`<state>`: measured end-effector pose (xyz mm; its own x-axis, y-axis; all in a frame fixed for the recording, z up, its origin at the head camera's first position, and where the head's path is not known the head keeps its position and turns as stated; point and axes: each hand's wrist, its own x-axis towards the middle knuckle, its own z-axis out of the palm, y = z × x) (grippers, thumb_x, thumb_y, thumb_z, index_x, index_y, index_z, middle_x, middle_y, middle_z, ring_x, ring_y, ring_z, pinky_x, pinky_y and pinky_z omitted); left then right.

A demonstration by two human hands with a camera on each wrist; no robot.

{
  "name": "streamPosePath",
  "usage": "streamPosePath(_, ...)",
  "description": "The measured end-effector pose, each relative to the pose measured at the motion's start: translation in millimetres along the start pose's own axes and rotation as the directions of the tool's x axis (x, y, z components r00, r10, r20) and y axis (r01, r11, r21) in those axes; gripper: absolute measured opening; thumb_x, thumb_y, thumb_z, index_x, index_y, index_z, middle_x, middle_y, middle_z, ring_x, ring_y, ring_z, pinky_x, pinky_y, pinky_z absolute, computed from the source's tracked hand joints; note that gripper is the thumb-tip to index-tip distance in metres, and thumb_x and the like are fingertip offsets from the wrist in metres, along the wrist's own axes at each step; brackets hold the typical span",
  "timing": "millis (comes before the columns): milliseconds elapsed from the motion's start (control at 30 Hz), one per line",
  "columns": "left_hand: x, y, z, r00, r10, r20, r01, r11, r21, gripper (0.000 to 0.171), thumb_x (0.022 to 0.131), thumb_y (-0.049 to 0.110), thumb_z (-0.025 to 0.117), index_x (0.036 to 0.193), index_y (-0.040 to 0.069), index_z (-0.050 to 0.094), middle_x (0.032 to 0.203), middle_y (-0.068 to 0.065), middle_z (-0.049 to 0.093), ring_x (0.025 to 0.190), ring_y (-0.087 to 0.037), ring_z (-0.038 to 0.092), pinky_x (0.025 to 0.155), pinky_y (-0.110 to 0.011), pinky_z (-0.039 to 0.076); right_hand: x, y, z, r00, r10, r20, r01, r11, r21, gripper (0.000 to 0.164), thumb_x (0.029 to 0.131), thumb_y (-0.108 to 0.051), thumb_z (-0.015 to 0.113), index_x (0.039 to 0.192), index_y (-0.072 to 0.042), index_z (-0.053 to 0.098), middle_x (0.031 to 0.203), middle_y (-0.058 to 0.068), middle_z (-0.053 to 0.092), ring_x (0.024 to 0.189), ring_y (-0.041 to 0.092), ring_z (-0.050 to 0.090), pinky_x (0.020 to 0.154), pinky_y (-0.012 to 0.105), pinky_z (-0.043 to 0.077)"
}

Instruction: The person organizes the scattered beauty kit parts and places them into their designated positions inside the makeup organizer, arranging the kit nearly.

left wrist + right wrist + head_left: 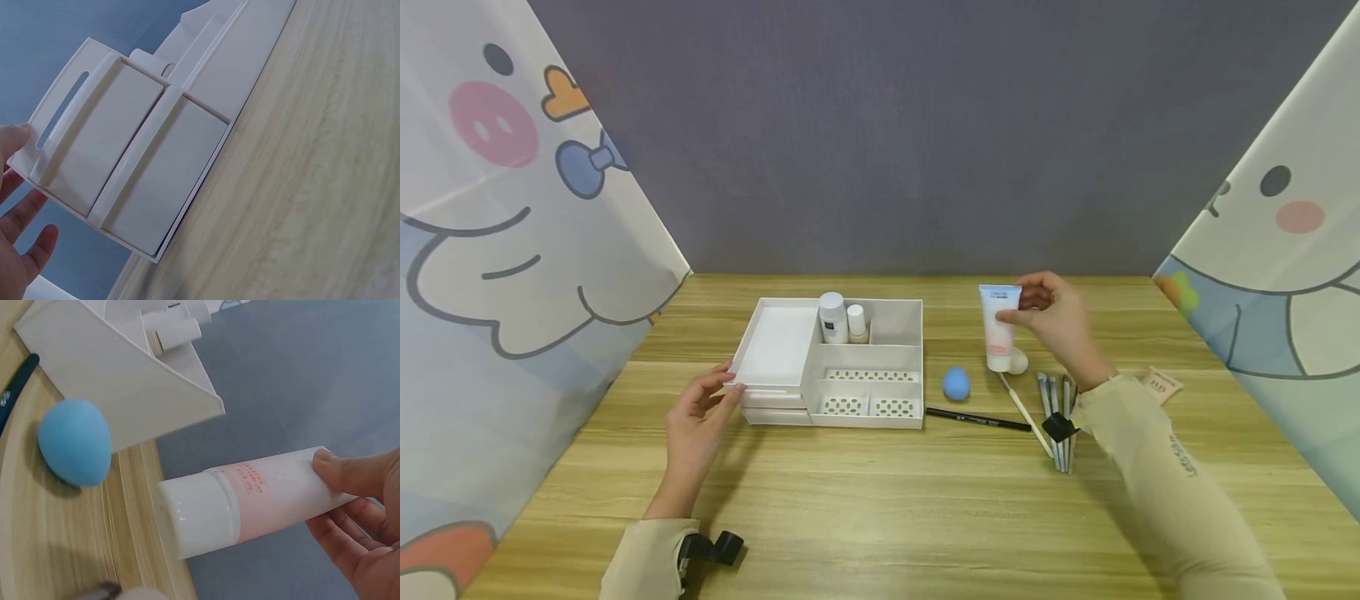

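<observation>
My right hand [1060, 325] pinches a squeeze tube [997, 337], pale blue at its flat end and pink near its white cap. The tube is upright with the cap down, to the right of a white desktop organizer [865, 421]. With thumb and fingers, my left hand [694, 421] holds the organizer's front left corner. Two shut drawers [165, 172] face the front in the left wrist view. In a back compartment stand a white bottle [832, 321] and a smaller white-capped bottle [857, 323].
A blue makeup sponge [957, 383] and a black pen-like stick [977, 418] lie right of the organizer. Behind the tube is a pale round sponge [1018, 362]. Near my right wrist lie a white-handled brush [1026, 414], several grey brushes [1060, 450] and a beige packet [1162, 385].
</observation>
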<state>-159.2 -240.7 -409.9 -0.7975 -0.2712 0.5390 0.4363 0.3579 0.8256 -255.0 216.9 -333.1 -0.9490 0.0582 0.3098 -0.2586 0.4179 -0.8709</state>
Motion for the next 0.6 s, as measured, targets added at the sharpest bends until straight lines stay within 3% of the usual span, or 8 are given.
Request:
streamPosePath(100,0.0,-0.8,0.1,1.0,-0.002,0.0,0.002,1.0,0.002,0.017,0.086,-0.014,0.069,0.102,-0.012,0.065,0.122,-0.009,0.068,0.106,0.001,0.061,0.079,-0.013,0.05,-1.1,-4.0,9.0,1.0,-0.022,0.005,0.022,0.999,0.025,0.048,0.076,0.0,0.086,0.115,0.004,0.058,0.095,0.003,0.067,0.082,0.007,0.064,0.073,0.017,0.054)
streamPosePath(300,0.0,-0.2,-0.2,1.0,0.005,0.001,-0.005,1.0,-0.002,0.016,0.086,-0.014,0.069,0.102,-0.012,0.065,0.121,0.001,0.069,0.106,0.0,0.061,0.079,-0.012,0.05,-1.5,-8.0,25.6,0.997,-0.073,-0.011,0.073,0.994,0.079,0.046,0.075,0.005,0.084,0.113,0.007,0.057,0.095,0.006,0.067,0.08,0.007,0.064,0.073,0.018,0.055)
streamPosePath(600,0.3,-1.5,-0.6,1.0,0.001,0.007,-0.001,1.0,0.008,0.017,0.086,-0.014,0.068,0.102,-0.012,0.065,0.123,-0.013,0.067,0.107,-0.001,0.061,0.079,-0.013,0.05,-0.4,-14.8,39.1,0.993,-0.114,-0.022,0.116,0.982,0.15,0.044,0.073,0.009,0.083,0.109,0.006,0.057,0.094,0.005,0.067,0.079,0.009,0.065,0.073,0.021,0.056)
